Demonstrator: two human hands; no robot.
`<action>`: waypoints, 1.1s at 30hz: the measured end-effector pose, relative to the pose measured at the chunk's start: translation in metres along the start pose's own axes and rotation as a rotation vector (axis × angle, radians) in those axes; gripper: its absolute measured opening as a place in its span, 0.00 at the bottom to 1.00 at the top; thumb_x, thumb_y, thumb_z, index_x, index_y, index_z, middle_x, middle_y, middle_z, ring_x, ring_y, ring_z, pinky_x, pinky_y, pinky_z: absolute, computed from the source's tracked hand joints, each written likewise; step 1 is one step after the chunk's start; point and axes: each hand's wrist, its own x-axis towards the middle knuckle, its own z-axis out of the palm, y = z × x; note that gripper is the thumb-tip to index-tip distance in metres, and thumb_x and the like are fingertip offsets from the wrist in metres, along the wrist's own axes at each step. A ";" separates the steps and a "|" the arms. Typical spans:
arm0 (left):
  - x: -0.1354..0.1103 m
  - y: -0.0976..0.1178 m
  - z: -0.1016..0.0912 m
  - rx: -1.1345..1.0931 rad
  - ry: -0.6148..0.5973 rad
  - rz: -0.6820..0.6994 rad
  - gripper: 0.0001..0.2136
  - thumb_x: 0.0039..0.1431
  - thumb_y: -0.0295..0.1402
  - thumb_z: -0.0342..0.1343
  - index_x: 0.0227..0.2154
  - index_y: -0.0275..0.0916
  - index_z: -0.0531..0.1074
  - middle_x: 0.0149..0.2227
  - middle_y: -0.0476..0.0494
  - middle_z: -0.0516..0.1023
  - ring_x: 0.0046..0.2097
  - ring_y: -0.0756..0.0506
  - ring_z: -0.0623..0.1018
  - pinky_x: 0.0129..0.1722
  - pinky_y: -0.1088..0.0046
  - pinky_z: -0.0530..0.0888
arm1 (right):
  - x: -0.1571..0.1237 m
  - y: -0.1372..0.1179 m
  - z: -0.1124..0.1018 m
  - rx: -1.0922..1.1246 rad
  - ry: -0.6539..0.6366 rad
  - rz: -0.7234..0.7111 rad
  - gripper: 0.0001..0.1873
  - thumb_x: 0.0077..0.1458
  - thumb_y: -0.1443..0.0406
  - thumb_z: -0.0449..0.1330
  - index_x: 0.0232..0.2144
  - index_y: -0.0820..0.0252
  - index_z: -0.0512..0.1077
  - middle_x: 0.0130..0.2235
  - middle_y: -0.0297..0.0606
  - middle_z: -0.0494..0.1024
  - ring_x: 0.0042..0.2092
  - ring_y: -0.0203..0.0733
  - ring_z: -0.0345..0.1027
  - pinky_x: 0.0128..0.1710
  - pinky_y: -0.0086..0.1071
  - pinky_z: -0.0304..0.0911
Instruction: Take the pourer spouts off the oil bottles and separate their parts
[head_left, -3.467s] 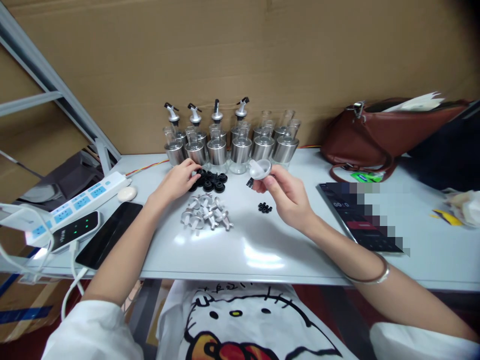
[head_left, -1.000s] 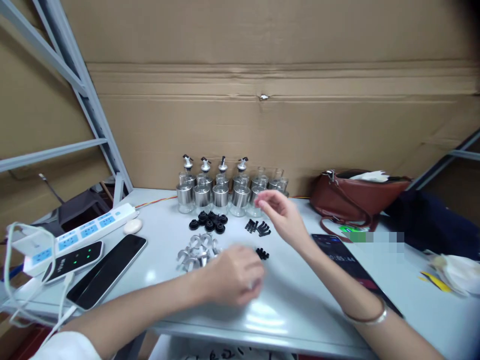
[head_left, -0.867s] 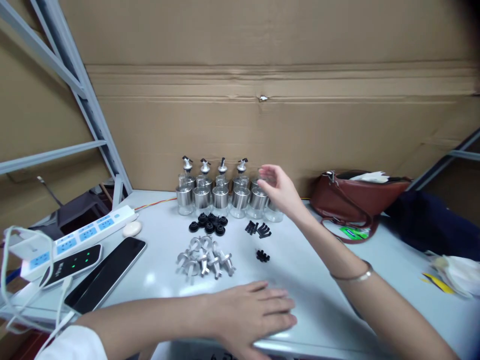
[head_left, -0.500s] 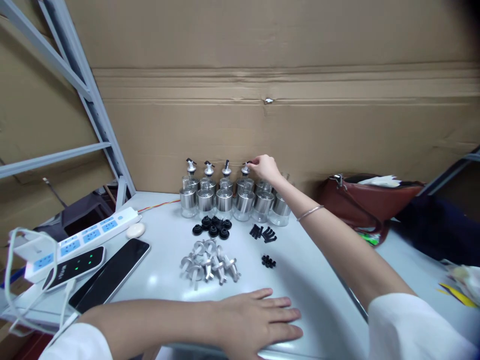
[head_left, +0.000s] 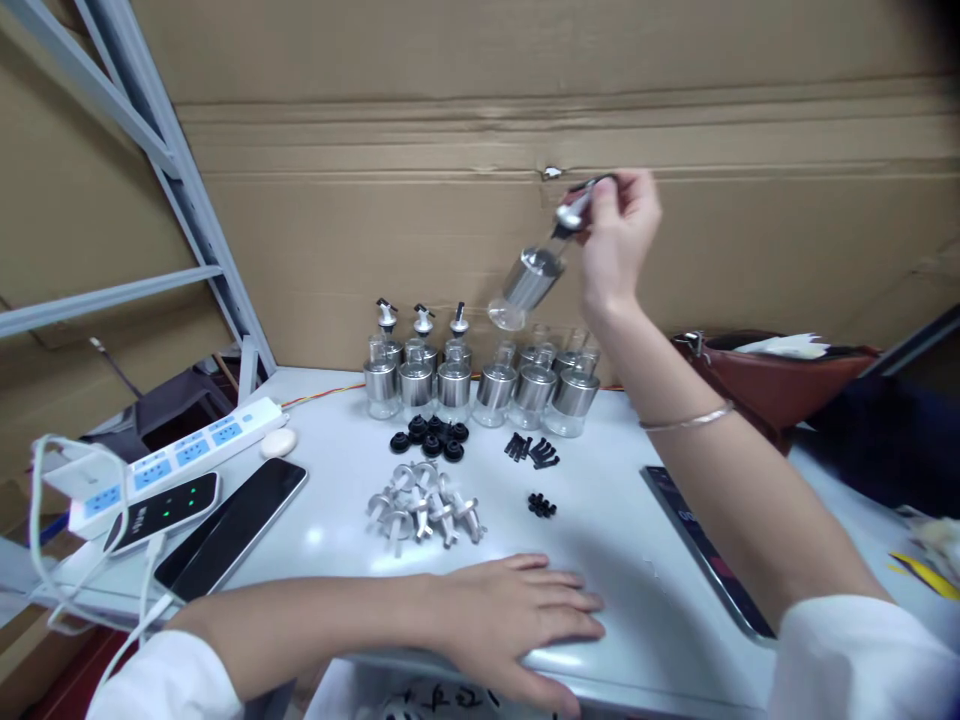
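My right hand (head_left: 622, 230) is closed on the spout of an oil bottle (head_left: 531, 278), a glass one with a steel sleeve, held tilted in the air above the rows. My left hand (head_left: 521, 620) lies flat at the table's front edge, fingers spread, holding nothing. Two rows of similar bottles (head_left: 496, 385) stand at the back; three at the rear left carry pourer spouts (head_left: 424, 320). On the table in front lie black stoppers (head_left: 431, 437), silver pourer parts (head_left: 427, 505), black levers (head_left: 532, 450) and small black pieces (head_left: 541, 505).
A power strip (head_left: 180, 455), a small device with green lights (head_left: 166, 510), a white disc (head_left: 278, 443) and a phone (head_left: 236, 525) lie on the left. Another phone (head_left: 705, 545) is under my right forearm. Behind stand cardboard (head_left: 337, 240) and a brown bag (head_left: 780, 385).
My right hand has lifted the spouted bottle from the back row, up and to the right, tilting it. My left hand stays flat. The view has shifted slightly.
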 end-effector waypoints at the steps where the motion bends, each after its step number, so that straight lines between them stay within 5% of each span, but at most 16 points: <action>1: 0.001 0.000 -0.001 -0.029 0.006 -0.005 0.31 0.60 0.49 0.45 0.60 0.33 0.58 0.64 0.35 0.57 0.67 0.39 0.54 0.65 0.59 0.47 | -0.006 -0.014 -0.001 0.076 0.130 -0.036 0.05 0.62 0.64 0.42 0.32 0.54 0.55 0.36 0.34 0.72 0.39 0.32 0.67 0.38 0.28 0.60; 4: 0.001 0.000 -0.005 -0.129 0.044 -0.031 0.34 0.55 0.50 0.52 0.60 0.35 0.57 0.62 0.33 0.61 0.64 0.36 0.59 0.64 0.55 0.52 | -0.043 -0.053 -0.002 0.230 0.147 0.047 0.07 0.63 0.66 0.42 0.31 0.53 0.53 0.30 0.30 0.69 0.30 0.32 0.66 0.32 0.29 0.60; 7: 0.000 -0.004 -0.007 -0.316 0.111 -0.161 0.41 0.46 0.51 0.60 0.60 0.37 0.56 0.61 0.32 0.62 0.61 0.34 0.64 0.60 0.53 0.59 | -0.089 -0.075 -0.007 0.314 -0.069 0.349 0.08 0.61 0.65 0.46 0.28 0.54 0.56 0.26 0.30 0.65 0.26 0.32 0.63 0.25 0.28 0.59; 12: -0.003 -0.009 -0.009 -0.616 0.190 -0.216 0.34 0.39 0.49 0.66 0.49 0.37 0.68 0.61 0.36 0.61 0.62 0.34 0.60 0.62 0.55 0.57 | -0.142 -0.089 -0.018 0.494 -0.396 0.703 0.09 0.55 0.61 0.54 0.25 0.55 0.59 0.24 0.31 0.59 0.26 0.35 0.61 0.23 0.30 0.59; 16: -0.002 -0.011 -0.015 -0.777 0.151 -0.172 0.37 0.32 0.45 0.70 0.49 0.37 0.68 0.57 0.35 0.66 0.61 0.34 0.63 0.61 0.52 0.58 | -0.150 -0.098 -0.024 0.556 -0.403 0.696 0.09 0.55 0.60 0.54 0.25 0.55 0.60 0.23 0.30 0.57 0.25 0.35 0.58 0.22 0.30 0.58; 20: -0.003 -0.014 -0.020 -1.000 0.124 -0.133 0.38 0.35 0.41 0.70 0.52 0.38 0.65 0.54 0.36 0.70 0.56 0.36 0.70 0.55 0.52 0.65 | -0.149 -0.102 -0.026 0.608 -0.428 0.702 0.08 0.55 0.61 0.53 0.25 0.55 0.61 0.22 0.30 0.56 0.24 0.35 0.56 0.21 0.29 0.56; 25: -0.005 -0.018 -0.021 -1.030 0.162 -0.111 0.37 0.32 0.35 0.71 0.50 0.38 0.67 0.52 0.37 0.72 0.53 0.38 0.73 0.55 0.55 0.66 | -0.160 -0.085 -0.018 0.670 -0.476 0.857 0.08 0.55 0.61 0.51 0.25 0.56 0.60 0.22 0.29 0.54 0.23 0.35 0.53 0.20 0.29 0.54; 29: -0.007 -0.021 -0.018 -1.054 0.202 -0.112 0.24 0.38 0.38 0.69 0.41 0.36 0.73 0.41 0.41 0.78 0.45 0.41 0.76 0.51 0.57 0.69 | -0.169 -0.066 -0.007 0.728 -0.470 1.012 0.08 0.56 0.63 0.48 0.25 0.56 0.59 0.22 0.29 0.53 0.22 0.34 0.51 0.20 0.28 0.53; 33: -0.007 -0.019 -0.016 -1.069 0.340 -0.142 0.18 0.37 0.37 0.68 0.33 0.35 0.74 0.33 0.42 0.79 0.38 0.44 0.77 0.44 0.64 0.72 | -0.173 -0.055 -0.002 0.685 -0.380 0.962 0.09 0.56 0.58 0.48 0.28 0.56 0.60 0.22 0.29 0.58 0.23 0.35 0.56 0.21 0.28 0.56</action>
